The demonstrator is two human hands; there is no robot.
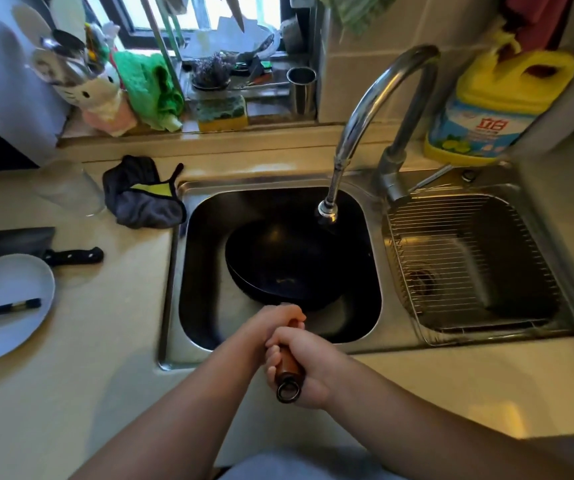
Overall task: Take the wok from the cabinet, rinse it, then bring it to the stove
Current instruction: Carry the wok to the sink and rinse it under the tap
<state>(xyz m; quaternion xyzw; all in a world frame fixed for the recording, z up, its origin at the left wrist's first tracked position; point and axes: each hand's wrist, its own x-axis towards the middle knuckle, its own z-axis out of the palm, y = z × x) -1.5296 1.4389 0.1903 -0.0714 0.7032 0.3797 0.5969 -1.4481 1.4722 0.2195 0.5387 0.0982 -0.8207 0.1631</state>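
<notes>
A black wok (289,265) sits tilted inside the left sink basin (202,244), below the faucet head (327,211). Its brown wooden handle (289,365) with a metal ring at the end points toward me over the sink's front edge. My left hand (271,327) grips the handle close to the wok. My right hand (309,368) grips it nearer the ring. No water stream shows from the faucet.
The right basin (507,299) holds a wire rack (451,244). A dark cloth (143,199) and a glass (67,188) lie left of the sink. A cleaver (36,247), a plate (5,306) with chopsticks, and a yellow detergent bottle (493,109) are also around.
</notes>
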